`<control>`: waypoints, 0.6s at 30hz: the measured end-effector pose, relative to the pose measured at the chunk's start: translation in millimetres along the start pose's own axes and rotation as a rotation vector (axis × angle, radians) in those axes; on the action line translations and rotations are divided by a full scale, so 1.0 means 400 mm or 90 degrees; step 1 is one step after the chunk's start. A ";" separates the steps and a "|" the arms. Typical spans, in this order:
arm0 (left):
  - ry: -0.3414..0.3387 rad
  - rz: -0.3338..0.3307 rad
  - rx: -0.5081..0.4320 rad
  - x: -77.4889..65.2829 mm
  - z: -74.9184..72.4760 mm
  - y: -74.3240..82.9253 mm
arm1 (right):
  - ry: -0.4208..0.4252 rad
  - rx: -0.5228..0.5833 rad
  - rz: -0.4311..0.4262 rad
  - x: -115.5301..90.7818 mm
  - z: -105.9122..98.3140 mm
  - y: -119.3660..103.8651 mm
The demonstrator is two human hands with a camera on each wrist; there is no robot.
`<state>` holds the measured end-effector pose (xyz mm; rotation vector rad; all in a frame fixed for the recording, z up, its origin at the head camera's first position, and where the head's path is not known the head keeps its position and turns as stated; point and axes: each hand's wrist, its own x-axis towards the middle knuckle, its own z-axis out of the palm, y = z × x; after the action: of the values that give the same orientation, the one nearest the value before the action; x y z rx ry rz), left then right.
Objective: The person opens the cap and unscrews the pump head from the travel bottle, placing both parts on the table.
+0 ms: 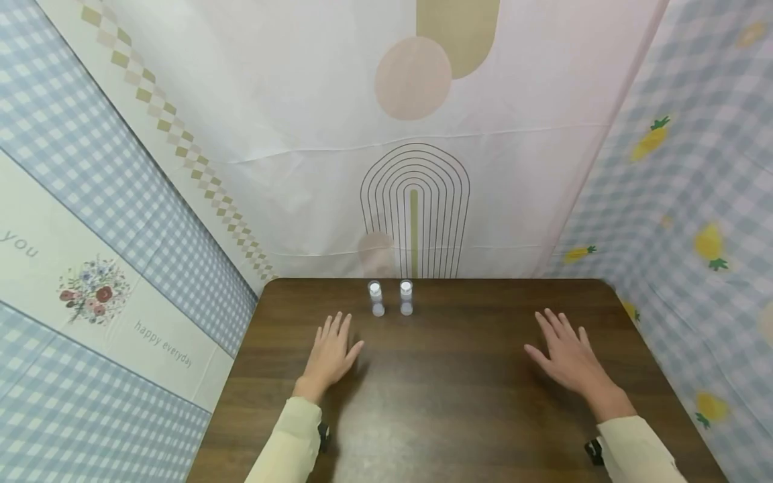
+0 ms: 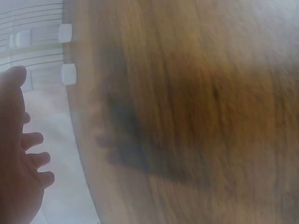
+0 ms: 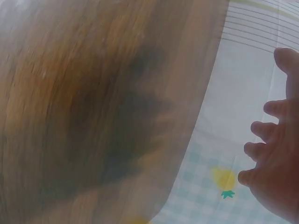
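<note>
Two small clear bottles with white caps stand upright side by side near the far edge of the table, a left bottle (image 1: 377, 299) and a right bottle (image 1: 406, 298). My left hand (image 1: 329, 352) is held over the table, fingers spread and straight, just to the near left of the left bottle. Nothing is in it. Far off to the right, my right hand (image 1: 568, 355) also hovers with spread fingers and holds nothing. Both hands cast shadows on the wood. In the left wrist view the white bottle bases (image 2: 68, 74) show beyond the thumb.
The dark wooden table (image 1: 447, 402) ends at a white patterned cloth (image 1: 302, 201) hanging behind it. Blue checked cloth (image 1: 682, 268) hangs along the right side, and another checked cloth (image 1: 151, 248) along the left. Each wrist carries a small black device (image 1: 324, 436).
</note>
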<state>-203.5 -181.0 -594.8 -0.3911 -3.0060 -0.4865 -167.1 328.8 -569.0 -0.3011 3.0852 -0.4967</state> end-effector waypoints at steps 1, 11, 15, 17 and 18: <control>-0.002 -0.003 -0.006 0.004 0.001 0.002 | -0.002 0.011 -0.001 0.003 0.000 -0.005; -0.008 -0.017 -0.047 0.059 0.001 0.016 | 0.001 0.055 -0.003 0.032 0.025 -0.060; -0.007 -0.022 -0.072 0.083 -0.001 0.021 | 0.007 0.070 -0.008 0.043 0.042 -0.086; -0.010 -0.029 -0.105 0.095 0.000 0.024 | 0.010 0.073 -0.008 0.048 0.051 -0.095; -0.010 -0.032 -0.125 0.103 0.002 0.025 | 0.010 0.074 -0.009 0.050 0.055 -0.100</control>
<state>-240.5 -161.7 -587.9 -0.3327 -2.9989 -0.7907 -178.5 281.1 -576.9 -0.3189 3.0555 -0.6799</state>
